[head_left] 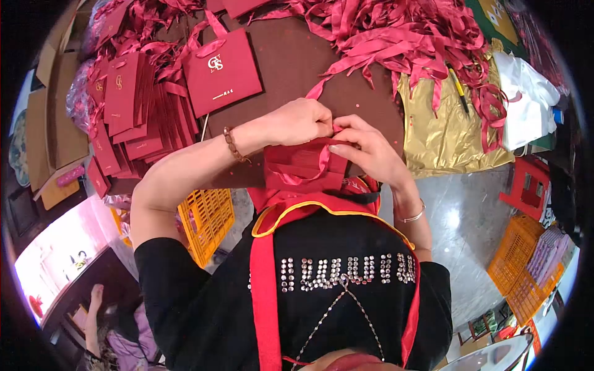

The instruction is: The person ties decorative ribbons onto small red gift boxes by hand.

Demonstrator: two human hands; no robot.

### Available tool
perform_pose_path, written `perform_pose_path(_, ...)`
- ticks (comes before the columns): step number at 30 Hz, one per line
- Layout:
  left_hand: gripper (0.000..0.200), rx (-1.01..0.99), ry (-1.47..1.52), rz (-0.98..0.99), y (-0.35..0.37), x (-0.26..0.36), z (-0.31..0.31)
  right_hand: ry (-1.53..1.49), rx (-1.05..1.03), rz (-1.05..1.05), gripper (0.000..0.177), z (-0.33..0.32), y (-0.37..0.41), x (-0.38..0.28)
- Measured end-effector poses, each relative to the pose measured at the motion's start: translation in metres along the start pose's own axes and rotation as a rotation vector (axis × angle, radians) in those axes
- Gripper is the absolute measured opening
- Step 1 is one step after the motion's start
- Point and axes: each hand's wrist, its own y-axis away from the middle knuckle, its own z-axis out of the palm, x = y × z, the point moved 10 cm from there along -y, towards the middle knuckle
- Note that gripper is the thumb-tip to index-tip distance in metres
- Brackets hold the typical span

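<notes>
A small red paper bag (306, 166) is held upright at the table's near edge, against the red apron (266, 297). My left hand (303, 120) is closed at the bag's far side, pinching a red ribbon (317, 90) that runs out beyond it. On the right, my right hand (365, 145) has its thumb at the bag's top edge and its bent fingers by a bit of ribbon between the hands. A loop of ribbon hangs over the bag's near face. The fingertips partly hide where the ribbon meets the bag.
A finished-looking red bag (223, 73) with gold print lies on the brown table (288, 62). Stacked red bags (127, 93) are at left. Loose ribbons (396, 37) pile at back right, beside gold wrapping (433, 139) and a black-yellow pen (458, 91). Another person's arm (93, 321) shows lower left.
</notes>
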Motion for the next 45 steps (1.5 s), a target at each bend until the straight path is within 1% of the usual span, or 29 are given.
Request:
perform_pose_path(1,0.019,0.001,0.001,-0.001,0.0,0.0,0.002,0.003,-0.012,-0.007,0.017,0.001,0.0,0.0)
perform_pose_path(3,0.02,0.081,-0.088,0.006,0.0,0.0,-0.003,-0.003,-0.014,-0.002,0.016,0.001,0.0,0.004)
perform_pose_path(7,0.021,0.109,-0.048,-0.04,0.001,-0.008,-0.003,-0.011,-0.012,0.031,0.016,0.003,0.0,0.006)
perform_pose_path(10,0.02,0.107,-0.06,0.011,0.003,-0.002,-0.007,-0.021,0.028,0.058,0.017,0.004,0.002,0.005)
perform_pose_path(12,0.02,-0.12,0.082,-0.161,0.007,-0.014,0.004,0.029,0.053,0.062,0.016,0.006,0.002,0.001)
perform_pose_path(13,0.02,-0.12,0.082,-0.162,0.004,-0.021,0.004,0.077,0.077,0.065,0.016,0.005,0.001,0.0)
perform_pose_path(15,0.023,-0.125,0.162,-0.047,-0.001,-0.023,0.007,0.077,0.068,0.066,0.015,0.006,0.0,-0.001)
perform_pose_path(17,0.022,-0.113,0.21,-0.056,-0.001,-0.023,0.008,0.08,0.061,0.068,0.015,0.006,-0.001,0.0)
perform_pose_path(19,0.021,-0.013,0.129,-0.142,0.003,-0.022,0.001,0.002,0.018,0.103,0.015,0.007,-0.001,0.007)
perform_pose_path(20,0.018,0.022,0.147,-0.164,0.005,-0.016,-0.003,0.004,0.017,0.103,0.015,0.005,-0.001,0.008)
perform_pose_path(21,0.018,0.022,0.149,-0.164,0.0,-0.023,-0.004,-0.011,-0.013,0.04,0.015,0.007,0.0,0.003)
perform_pose_path(22,0.017,0.149,0.298,-0.114,-0.008,-0.033,-0.019,-0.027,-0.045,-0.023,0.014,0.009,0.0,-0.002)
perform_pose_path(23,0.017,0.276,0.444,-0.062,-0.011,-0.042,-0.033,-0.027,-0.047,-0.023,0.014,0.008,-0.001,-0.002)
perform_pose_path(25,0.015,0.247,0.417,-0.052,-0.011,-0.031,-0.04,0.015,-0.068,-0.015,0.015,0.008,-0.004,-0.002)
perform_pose_path(27,0.016,0.402,0.311,0.144,-0.005,0.0,-0.068,0.027,-0.06,-0.003,0.015,0.006,-0.004,0.002)
perform_pose_path(29,0.015,0.418,0.265,0.125,-0.004,0.011,-0.081,0.036,-0.053,0.006,0.016,0.004,-0.006,0.004)
perform_pose_path(31,0.014,0.503,0.418,0.301,-0.002,0.025,-0.097,0.028,-0.079,-0.01,0.017,0.005,-0.006,0.0)
perform_pose_path(32,0.014,0.501,0.506,0.309,-0.002,0.027,-0.101,0.029,-0.082,-0.014,0.017,0.005,-0.007,0.0)
perform_pose_path(33,0.014,0.503,0.505,0.31,-0.004,0.032,-0.102,0.037,-0.072,-0.01,0.018,0.005,-0.008,0.0)
perform_pose_path(35,0.017,0.696,0.464,0.456,0.004,0.052,-0.113,0.045,-0.068,-0.004,0.018,0.005,-0.008,0.0)
perform_pose_path(36,0.017,0.755,0.378,0.508,0.011,0.066,-0.112,0.054,-0.065,-0.011,0.018,0.004,-0.008,-0.003)
perform_pose_path(37,0.017,0.757,0.38,0.507,0.005,0.066,-0.108,0.064,-0.061,-0.018,0.019,0.004,-0.008,-0.005)
perform_pose_path(39,0.017,0.855,0.388,0.523,0.003,0.062,-0.107,0.086,-0.051,-0.002,0.019,0.002,-0.008,-0.006)
perform_pose_path(40,0.017,0.835,0.462,0.485,0.001,0.059,-0.105,0.107,-0.042,0.014,0.019,0.001,-0.008,-0.005)
perform_pose_path(44,0.017,0.799,0.444,0.505,0.002,0.058,-0.105,0.123,-0.029,0.043,0.018,0.003,-0.004,0.008)
perform_pose_path(45,0.018,0.902,0.31,0.51,0.012,0.055,-0.113,0.067,0.015,0.056,0.019,0.002,-0.003,0.016)
